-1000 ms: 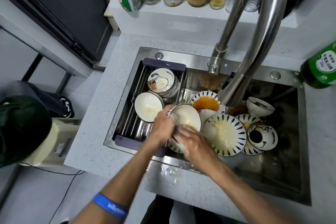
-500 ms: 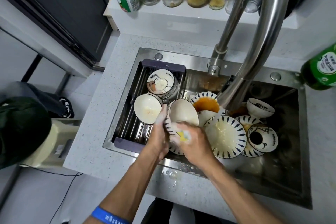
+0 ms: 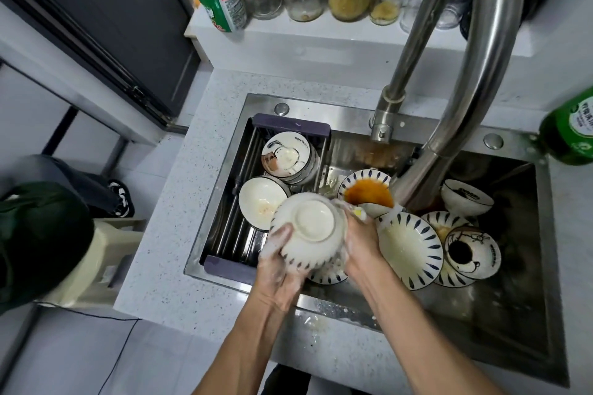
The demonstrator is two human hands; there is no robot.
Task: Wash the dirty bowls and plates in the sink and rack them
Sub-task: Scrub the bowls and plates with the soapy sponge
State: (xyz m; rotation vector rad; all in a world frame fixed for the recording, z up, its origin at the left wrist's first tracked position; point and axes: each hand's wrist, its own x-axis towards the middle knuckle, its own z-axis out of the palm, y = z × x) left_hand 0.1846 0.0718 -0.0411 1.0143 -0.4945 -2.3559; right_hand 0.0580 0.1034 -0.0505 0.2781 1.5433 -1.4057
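Both hands soapy: left hand [image 3: 276, 253] grasping upturned bowl [image 3: 309, 231], right hand [image 3: 359, 234] w/ sponge [image 3: 360, 212] scrubbing; approx. six dirty dishes left, two racked.

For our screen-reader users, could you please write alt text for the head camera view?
Two soapy hands, left hand and right hand, hold an upturned bowl over a steel sink full of dirty dishes. A sponge shows in the right hand; bowls sit in a rack at left.
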